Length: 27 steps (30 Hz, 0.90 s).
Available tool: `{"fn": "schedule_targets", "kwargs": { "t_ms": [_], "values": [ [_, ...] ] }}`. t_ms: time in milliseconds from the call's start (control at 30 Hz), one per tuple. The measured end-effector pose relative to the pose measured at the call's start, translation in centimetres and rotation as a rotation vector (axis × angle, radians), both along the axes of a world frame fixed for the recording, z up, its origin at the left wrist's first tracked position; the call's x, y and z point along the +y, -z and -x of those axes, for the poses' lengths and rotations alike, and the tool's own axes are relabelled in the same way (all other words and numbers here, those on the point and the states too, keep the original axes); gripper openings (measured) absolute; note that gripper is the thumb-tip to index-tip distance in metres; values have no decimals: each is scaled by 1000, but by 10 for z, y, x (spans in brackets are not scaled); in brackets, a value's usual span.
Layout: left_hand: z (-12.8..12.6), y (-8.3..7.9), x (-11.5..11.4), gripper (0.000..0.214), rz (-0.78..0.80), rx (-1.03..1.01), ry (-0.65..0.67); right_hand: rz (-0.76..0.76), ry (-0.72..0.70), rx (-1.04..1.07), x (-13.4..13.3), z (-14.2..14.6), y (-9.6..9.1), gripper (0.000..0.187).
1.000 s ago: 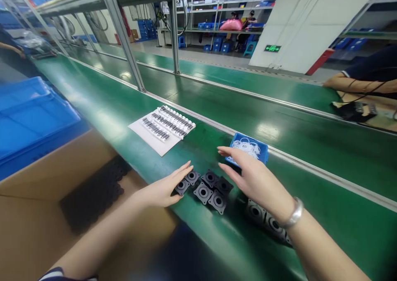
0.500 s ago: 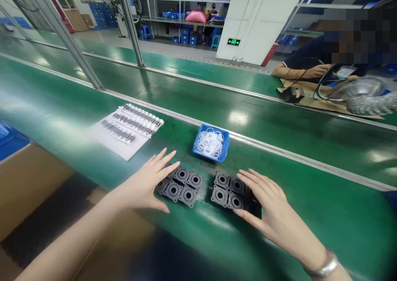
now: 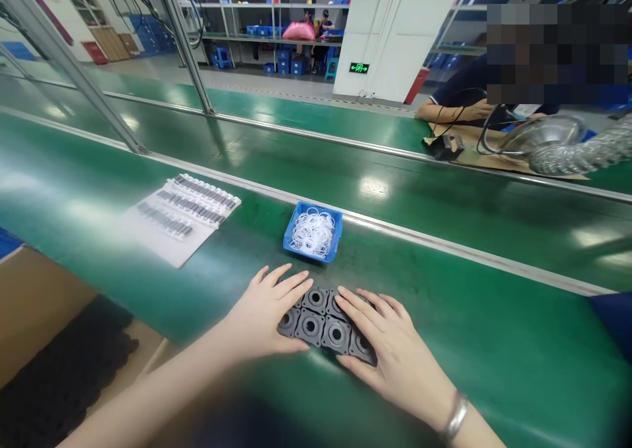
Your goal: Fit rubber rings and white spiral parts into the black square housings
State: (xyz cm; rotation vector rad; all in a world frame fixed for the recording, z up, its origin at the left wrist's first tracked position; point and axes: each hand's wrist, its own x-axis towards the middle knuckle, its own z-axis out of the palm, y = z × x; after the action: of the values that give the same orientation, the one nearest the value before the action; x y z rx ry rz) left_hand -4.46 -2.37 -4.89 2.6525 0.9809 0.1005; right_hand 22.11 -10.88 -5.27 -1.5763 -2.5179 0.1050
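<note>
Black square parts with round centre holes (image 3: 311,326) lie flat in two rows on the green worktop, packed into one block. My left hand (image 3: 261,313) clasps the block's left end, fingers over the far row and thumb along the near edge. Around the right end, my right hand (image 3: 382,336) has its fingers across the far row and its thumb at the near side. Both hands cover some of the parts. Just beyond them stands a small blue bin (image 3: 338,244) filled with thin white rings (image 3: 312,232).
To the left, a white board (image 3: 175,255) carries rows of small grey-and-white pieces. A cardboard box (image 3: 44,290) with dark contents is at the lower left. Metal rails (image 3: 395,229) run along the green bench (image 3: 469,296). Across it, a co-worker's hand (image 3: 476,110) is near a flexible duct (image 3: 587,151).
The gap between the two groups of black parts has closed, making one block. My hands have come nearer each other and now press around it. The camera view has shifted slightly.
</note>
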Motion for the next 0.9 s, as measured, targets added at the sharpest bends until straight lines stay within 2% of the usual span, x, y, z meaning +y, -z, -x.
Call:
{"fn": "schedule_targets", "kwargs": {
  "t_ms": [167,200,300,367,467,567,700,900],
  "values": [
    [-7,-11,3,101,-58,-80,30,-62,1,45,-6,-13,-4,74],
    [-9,-16,8,92,-101,-117,2,-93,17,90,-5,-17,-5,74],
    [-18,-30,37,43,-261,-172,-106,-192,125,267,0,-31,-6,65],
    [-28,-36,63,25,-317,-129,-92,-226,196,364,2,-40,-3,56],
    [-46,-37,100,20,-316,-19,14,-234,240,429,1,-50,6,47],
    [-58,-32,123,16,-315,54,107,-233,255,445,0,-56,14,43],
    [-66,-26,133,22,-308,105,209,-219,275,471,-2,-61,19,41],
    [-73,-25,137,17,-348,139,274,-230,269,501,-2,-61,19,39]
  ]
}}
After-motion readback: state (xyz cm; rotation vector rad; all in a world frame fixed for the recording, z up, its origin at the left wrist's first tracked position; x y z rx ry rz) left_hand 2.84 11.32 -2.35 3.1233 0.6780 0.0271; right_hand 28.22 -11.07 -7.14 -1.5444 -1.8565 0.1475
